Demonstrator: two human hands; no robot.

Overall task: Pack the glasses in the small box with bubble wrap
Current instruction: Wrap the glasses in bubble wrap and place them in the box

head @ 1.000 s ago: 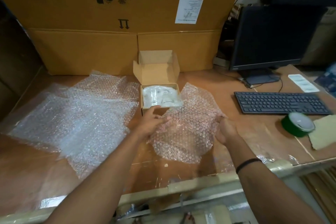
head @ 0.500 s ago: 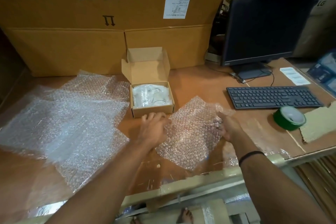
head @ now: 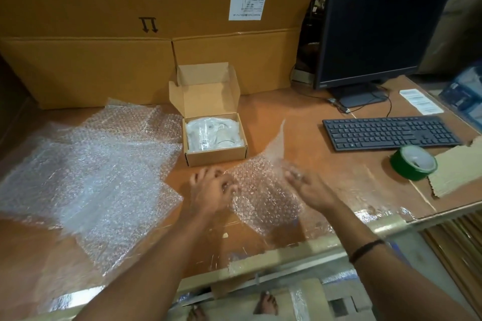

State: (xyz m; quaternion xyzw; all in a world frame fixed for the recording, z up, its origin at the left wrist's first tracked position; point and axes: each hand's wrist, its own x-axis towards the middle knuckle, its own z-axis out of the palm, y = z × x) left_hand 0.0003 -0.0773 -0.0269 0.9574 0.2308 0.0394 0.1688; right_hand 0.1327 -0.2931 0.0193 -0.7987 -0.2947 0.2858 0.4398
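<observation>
Two grips hold one wrap [head: 263,190] near the bench's [head: 300,117] front edge: left grip [head: 211,187] pinches its left side, right grip [head: 307,187] pinches the right, kinda blurry. Open box [head: 216,157] sits just behind it, bagged glasses [head: 214,133] inside. More sheets [head: 91,164] toward the left edge.

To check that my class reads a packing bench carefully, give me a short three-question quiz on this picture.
1. True or false: the small box has its lid shut.
2. The green tape roll lies: A in the small box; B on the table by the keyboard; C on top of the monitor.
3. Fill in: the left hand and right hand both hold one sheet of ____.
Key: 1 false; 2 B; 3 bubble wrap.
</observation>
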